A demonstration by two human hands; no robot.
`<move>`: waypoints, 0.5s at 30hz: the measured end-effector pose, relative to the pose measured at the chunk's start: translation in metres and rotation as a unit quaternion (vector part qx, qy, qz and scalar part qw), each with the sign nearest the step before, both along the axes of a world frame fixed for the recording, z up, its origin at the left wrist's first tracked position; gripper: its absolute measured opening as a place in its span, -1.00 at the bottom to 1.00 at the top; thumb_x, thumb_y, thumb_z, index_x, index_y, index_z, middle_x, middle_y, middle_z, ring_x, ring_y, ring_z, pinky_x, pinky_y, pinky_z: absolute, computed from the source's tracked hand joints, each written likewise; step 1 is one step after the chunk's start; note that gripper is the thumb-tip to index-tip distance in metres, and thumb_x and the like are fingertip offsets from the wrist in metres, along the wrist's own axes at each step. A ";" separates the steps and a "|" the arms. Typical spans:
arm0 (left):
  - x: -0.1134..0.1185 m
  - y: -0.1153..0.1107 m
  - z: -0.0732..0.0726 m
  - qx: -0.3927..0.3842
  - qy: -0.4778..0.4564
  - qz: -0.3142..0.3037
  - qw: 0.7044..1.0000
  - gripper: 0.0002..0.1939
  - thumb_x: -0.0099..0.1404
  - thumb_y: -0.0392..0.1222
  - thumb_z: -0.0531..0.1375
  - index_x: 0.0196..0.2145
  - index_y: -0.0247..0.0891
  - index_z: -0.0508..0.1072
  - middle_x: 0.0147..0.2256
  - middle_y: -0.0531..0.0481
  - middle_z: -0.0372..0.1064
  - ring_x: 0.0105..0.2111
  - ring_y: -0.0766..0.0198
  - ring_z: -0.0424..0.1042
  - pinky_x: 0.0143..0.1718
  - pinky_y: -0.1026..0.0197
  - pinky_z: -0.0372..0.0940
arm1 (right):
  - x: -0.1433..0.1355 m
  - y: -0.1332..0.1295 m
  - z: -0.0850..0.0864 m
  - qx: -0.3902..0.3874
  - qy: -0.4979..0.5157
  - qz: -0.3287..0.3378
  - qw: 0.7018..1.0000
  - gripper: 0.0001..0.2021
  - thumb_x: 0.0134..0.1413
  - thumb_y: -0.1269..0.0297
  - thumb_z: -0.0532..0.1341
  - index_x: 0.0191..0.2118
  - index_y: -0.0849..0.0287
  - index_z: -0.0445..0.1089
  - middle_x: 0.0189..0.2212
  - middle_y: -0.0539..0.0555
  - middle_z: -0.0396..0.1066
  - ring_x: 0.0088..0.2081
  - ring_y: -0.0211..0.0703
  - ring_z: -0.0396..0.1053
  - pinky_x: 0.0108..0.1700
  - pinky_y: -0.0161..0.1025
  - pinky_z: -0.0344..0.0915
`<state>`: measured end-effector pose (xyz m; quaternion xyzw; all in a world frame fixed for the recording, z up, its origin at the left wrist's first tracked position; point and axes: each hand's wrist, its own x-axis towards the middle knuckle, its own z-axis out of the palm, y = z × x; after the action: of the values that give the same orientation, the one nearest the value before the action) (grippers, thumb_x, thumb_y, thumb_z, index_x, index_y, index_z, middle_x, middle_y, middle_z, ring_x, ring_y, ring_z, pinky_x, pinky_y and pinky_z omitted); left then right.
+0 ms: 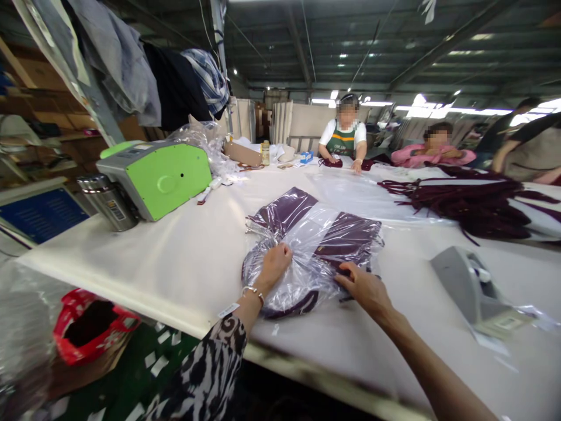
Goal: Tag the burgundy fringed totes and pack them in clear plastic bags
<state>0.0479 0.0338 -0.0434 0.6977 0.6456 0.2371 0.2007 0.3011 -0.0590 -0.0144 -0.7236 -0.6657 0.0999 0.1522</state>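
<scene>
A clear plastic bag (pixel 302 275) lies on the white table, with dark maroon items (pixel 350 234) and a pale band inside it. My left hand (pixel 275 264) is closed on the gathered plastic near the bag's middle. At the bag's right side, my right hand (pixel 362 286) has its fingers apart, the fingertips at the plastic. Part of the bag's contents is hidden by glare and folds.
A green and grey machine (pixel 169 175) and a steel flask (pixel 109 202) stand at the left. A grey tape dispenser (pixel 468 286) is at the right, below piled maroon pieces (pixel 473 199). People work across the white table (pixel 175 263).
</scene>
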 end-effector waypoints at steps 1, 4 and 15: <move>0.000 0.000 0.000 0.003 0.006 0.002 1.000 -0.80 0.36 -0.19 0.05 -0.32 -0.23 0.46 -0.35 -0.04 0.49 -0.37 0.26 0.39 -0.36 0.24 0.09 | 0.003 -0.005 -0.001 0.009 -0.011 0.000 1.000 -0.65 0.19 0.00 0.15 0.02 0.00 0.41 -0.26 0.05 0.56 -0.26 -0.01 0.49 -0.28 -0.22 0.23; 0.001 0.000 0.001 0.005 0.019 0.002 1.000 -0.80 0.35 -0.19 0.05 -0.32 -0.22 0.45 -0.35 -0.04 0.49 -0.37 0.26 0.39 -0.37 0.24 0.07 | 0.033 -0.025 -0.002 0.058 -0.014 -0.011 0.998 -0.62 0.18 0.06 0.14 0.08 0.00 0.38 -0.33 0.02 0.54 -0.32 -0.06 0.48 -0.32 -0.23 0.21; -0.003 0.017 -0.008 0.002 0.020 -0.045 0.999 -0.76 0.37 -0.09 0.02 -0.39 -0.21 0.36 -0.42 0.00 0.43 -0.37 0.19 0.42 -0.38 0.24 0.09 | 0.279 -0.097 0.049 0.201 0.085 -0.381 0.898 -0.68 -0.04 0.05 0.16 -0.31 0.18 0.52 -0.31 0.22 0.56 -0.18 0.10 0.47 -0.12 -0.08 0.32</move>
<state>0.0445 0.0509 -0.0512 0.7310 0.6171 0.2150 0.1963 0.5798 -0.1561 0.0344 -0.8647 -0.3294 -0.0405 0.3771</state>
